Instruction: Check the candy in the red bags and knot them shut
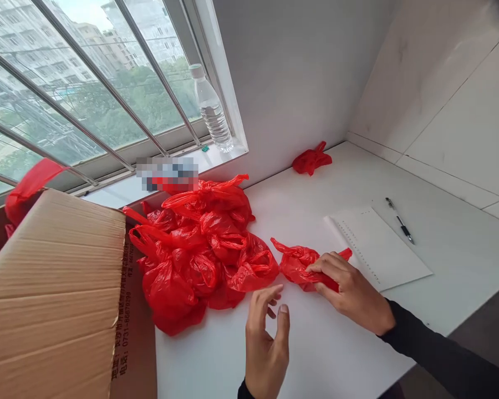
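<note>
My right hand is closed on a red plastic bag that rests on the white table, its tied ends sticking out to both sides. What the bag holds is hidden. To the left of it, my left hand is raised over the table with thumb and fingers apart and nothing between them. A heap of several knotted red plastic bags lies just beyond and left of that hand. Another small red bag sits by itself against the wall at the back.
An open cardboard box with red plastic in it stands at the left. A notepad and a black pen lie on the right of the table. A water bottle stands on the sill of the barred window.
</note>
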A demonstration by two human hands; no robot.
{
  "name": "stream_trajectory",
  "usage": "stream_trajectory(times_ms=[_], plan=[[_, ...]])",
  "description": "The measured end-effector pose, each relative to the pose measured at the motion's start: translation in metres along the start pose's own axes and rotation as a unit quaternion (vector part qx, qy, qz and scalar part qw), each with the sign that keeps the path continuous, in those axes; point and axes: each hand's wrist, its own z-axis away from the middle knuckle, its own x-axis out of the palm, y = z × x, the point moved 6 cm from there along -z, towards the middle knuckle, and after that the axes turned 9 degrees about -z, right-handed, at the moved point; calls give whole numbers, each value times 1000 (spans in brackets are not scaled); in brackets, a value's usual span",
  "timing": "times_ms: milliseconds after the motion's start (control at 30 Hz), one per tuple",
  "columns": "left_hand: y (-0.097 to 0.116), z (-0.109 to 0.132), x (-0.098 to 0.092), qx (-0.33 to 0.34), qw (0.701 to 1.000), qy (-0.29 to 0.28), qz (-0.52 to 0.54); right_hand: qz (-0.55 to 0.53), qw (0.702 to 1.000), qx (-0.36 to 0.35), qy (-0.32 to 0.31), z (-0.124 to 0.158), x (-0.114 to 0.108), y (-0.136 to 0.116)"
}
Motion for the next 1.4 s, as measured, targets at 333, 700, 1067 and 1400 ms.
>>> stream_trajectory(times_ms=[333,700,1067,1400], plan=[[-6,5,22,107,981,15,-159,-78,994,72,-16,18,-16,-4],[16,16,23,178,966,-15,-185,-23,993,52,-106,16,-7,7],[0,11,3,40,990,5,-137,-70,991,-61,-98,16,-15,-19],[-5,25,-3,10,993,61,-101,-44,989,34,-134,12,9,-18]])
